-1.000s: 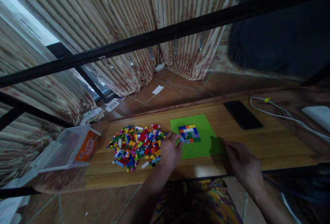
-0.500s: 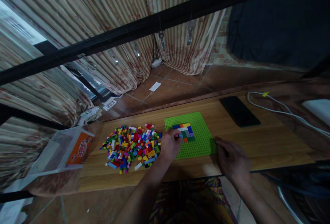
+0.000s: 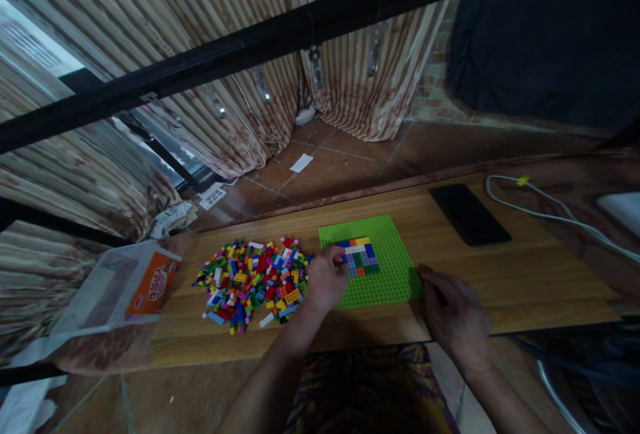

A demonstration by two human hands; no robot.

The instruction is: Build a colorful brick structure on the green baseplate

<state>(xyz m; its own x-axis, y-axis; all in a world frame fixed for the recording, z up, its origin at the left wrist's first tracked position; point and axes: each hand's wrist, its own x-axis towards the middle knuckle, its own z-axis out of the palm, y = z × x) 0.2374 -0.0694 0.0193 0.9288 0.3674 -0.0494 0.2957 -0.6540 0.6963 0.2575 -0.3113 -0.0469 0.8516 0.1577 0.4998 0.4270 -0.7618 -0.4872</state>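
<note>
A green baseplate (image 3: 387, 274) lies on the wooden table (image 3: 525, 274), with a small patch of coloured bricks (image 3: 361, 257) built on it. My left hand (image 3: 326, 281) rests at the plate's left edge, fingers curled against the built patch; whether a brick is pinched between them is hidden. My right hand (image 3: 453, 314) presses flat on the table at the plate's right front corner. A heap of loose coloured bricks (image 3: 250, 281) spreads out just left of my left hand.
A clear plastic box with an orange label (image 3: 125, 287) sits at the table's left end. A black phone (image 3: 469, 214) and a white cable (image 3: 550, 214) lie at the right. A black metal bar (image 3: 280, 37) crosses overhead. Curtains hang beyond.
My left hand has shifted slightly up onto the plate's left edge beside the built patch. My right hand has edged closer to the plate's corner. The view has swung a little.
</note>
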